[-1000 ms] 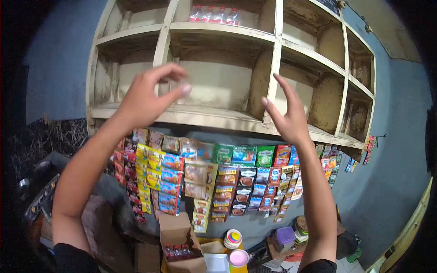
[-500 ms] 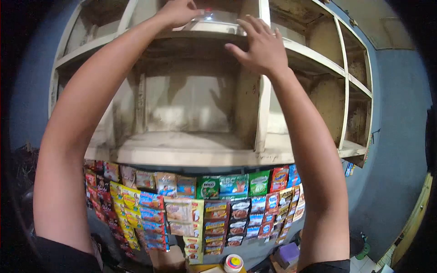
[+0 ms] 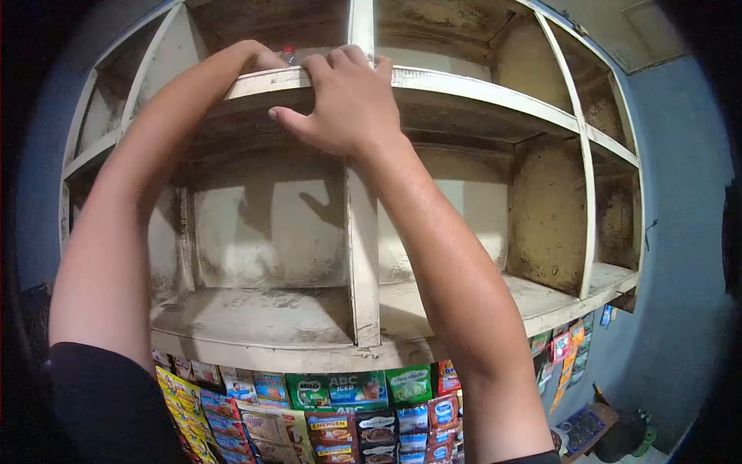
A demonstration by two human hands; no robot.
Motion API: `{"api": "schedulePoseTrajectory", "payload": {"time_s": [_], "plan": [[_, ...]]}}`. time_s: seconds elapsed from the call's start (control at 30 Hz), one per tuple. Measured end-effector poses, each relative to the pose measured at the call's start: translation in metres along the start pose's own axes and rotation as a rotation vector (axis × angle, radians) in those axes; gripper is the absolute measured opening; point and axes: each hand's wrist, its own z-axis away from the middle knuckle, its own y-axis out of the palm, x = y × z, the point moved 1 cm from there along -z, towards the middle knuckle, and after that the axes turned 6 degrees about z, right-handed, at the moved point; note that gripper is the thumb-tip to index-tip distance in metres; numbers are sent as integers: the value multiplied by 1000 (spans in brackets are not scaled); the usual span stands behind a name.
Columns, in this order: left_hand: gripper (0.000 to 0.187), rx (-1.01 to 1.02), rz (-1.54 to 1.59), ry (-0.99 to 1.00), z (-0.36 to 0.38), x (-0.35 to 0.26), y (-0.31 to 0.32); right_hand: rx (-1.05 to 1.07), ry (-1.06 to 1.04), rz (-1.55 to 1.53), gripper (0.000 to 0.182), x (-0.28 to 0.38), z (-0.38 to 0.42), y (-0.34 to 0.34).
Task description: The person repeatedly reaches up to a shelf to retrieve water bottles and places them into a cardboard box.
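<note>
My left hand [image 3: 264, 59] reaches over the front edge of the upper shelf [image 3: 267, 82] into a compartment, its fingers hidden behind that edge. Just right of it, the red cap and clear top of a plastic bottle [image 3: 288, 55] show above the board. My right hand [image 3: 349, 100] lies over the same edge by the upright divider [image 3: 362, 255]. Its fingertips hook over the top of the board, while the thumb stretches out to the left below it.
The off-white wooden wall shelf [image 3: 255, 352] has stained, dark-smudged compartments. Beneath it hang strips of drink sachets [image 3: 332, 429]. More sachets [image 3: 568, 352] hang at the lower right, above a dark crate [image 3: 583, 429] near the floor. A blue wall [image 3: 684, 232] borders the right side.
The view has shifted right and upward along the shelf. My left hand has sunk behind the shelf edge, hiding its fingers. My right hand's fingers now rest over the edge.
</note>
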Motion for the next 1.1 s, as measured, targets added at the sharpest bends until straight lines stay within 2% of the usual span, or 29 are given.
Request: {"api": "schedulePoseTrajectory", "payload": {"time_s": [0.03, 0.07, 0.13, 0.17, 0.23, 0.27, 0.37, 0.5, 0.6, 0.67, 1.0, 1.1], "plan": [[66, -27, 15, 90, 16, -7, 8, -37, -4, -23, 70, 1, 0, 1], [66, -31, 7, 76, 10, -2, 6, 7, 8, -20, 71, 2, 0, -2], [69, -480, -12, 200, -1, 6, 0, 7, 8, -25, 71, 3, 0, -2], [69, -485, -12, 197, -5, 3, -4, 16, 8, -16, 71, 3, 0, -2], [68, -423, 59, 28, -14, -7, -9, 2, -6, -11, 71, 3, 1, 0], [68, -430, 60, 29, -19, -6, -14, -16, -5, -11, 71, 3, 1, 0], [62, -269, 113, 53, -39, -5, -22, -7, 2, -1, 71, 2, 0, 1], [59, -316, 54, 38, -43, -14, -16, -43, 0, -45, 69, 2, 0, 1], [58, -328, 41, 37, -44, -15, -18, 30, 14, -14, 66, 1, -1, 3], [56, -330, 28, 33, -44, -15, -18, -79, 9, -58, 63, 2, 1, 4], [51, -216, -39, 72, -25, -1, 1, -6, 32, -22, 64, 2, -2, 3], [49, -242, -48, 59, -27, -2, -3, -10, 39, -37, 63, 3, -1, 1]]}}
